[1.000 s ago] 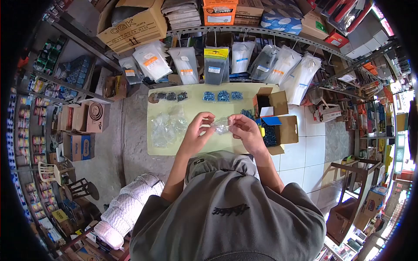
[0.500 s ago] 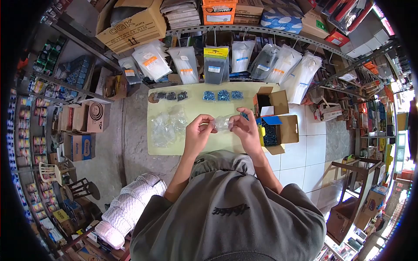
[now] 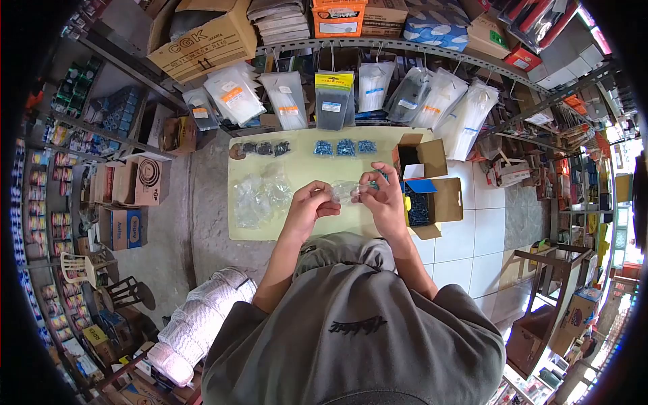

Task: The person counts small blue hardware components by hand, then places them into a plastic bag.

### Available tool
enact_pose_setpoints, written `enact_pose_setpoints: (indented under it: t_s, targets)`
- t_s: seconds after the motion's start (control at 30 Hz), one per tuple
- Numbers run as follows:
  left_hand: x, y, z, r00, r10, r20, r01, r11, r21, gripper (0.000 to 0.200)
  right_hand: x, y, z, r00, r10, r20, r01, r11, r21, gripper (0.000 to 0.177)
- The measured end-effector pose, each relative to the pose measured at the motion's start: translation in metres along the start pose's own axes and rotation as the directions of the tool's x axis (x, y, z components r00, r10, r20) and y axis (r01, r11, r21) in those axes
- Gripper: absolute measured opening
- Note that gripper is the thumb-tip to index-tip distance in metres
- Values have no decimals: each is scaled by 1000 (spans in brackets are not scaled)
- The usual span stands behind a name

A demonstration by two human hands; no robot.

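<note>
Between my two hands a small clear plastic bag (image 3: 345, 192) is stretched over the table (image 3: 317, 231). My left hand (image 3: 312, 208) pinches its left side, and my right hand (image 3: 382, 201) grips its right side with thumb and finger, other fingers raised. Some blue bits show behind my right fingers, partly hidden. More clear plastic bags (image 3: 251, 202) lie loosely heaped left of my left hand. Along the far edge sit three bags of small blue pieces (image 3: 345, 148) and several bags of small dark pieces (image 3: 265, 148).
Right of my right hand stands an open carton of small dark-blue pieces (image 3: 419, 209), with another open carton (image 3: 432, 160) behind it. Packs of cable ties (image 3: 334, 101) hang from the shelf beyond the table. A wrapped white roll (image 3: 209, 317) stands on the floor at left.
My left hand has turned slightly, its fingers shifting on the bag. My right fingers have risen a little and spread. The bag stays between both hands.
</note>
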State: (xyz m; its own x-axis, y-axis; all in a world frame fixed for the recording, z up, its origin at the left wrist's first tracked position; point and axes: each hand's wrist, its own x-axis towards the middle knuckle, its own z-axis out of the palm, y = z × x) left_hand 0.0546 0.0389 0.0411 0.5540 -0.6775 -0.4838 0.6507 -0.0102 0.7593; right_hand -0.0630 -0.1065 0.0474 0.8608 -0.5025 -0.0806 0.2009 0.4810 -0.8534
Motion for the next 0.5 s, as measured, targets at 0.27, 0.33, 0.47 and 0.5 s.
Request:
enact_pose_setpoints:
  t_s: [0.27, 0.33, 0.47, 0.5]
  targets:
    - [-7, 1, 9, 989, 144, -11, -139, 972, 189, 7, 2, -6, 6, 996, -28, -88, 12, 986, -167, 54]
    - [-5, 1, 3, 982, 186, 5, -183, 959, 219, 9, 3, -8, 4, 996, -34, -88, 27, 996, -80, 49]
    - [-6, 0, 3, 992, 126, 20, -127, 968, 216, 11, 3, -3, 0, 993, -56, -104, 51, 997, -51, 49]
    - [-7, -3, 7, 971, 240, -5, -224, 911, 346, 18, 3, -1, 0, 992, -82, -93, 73, 992, -99, 48]
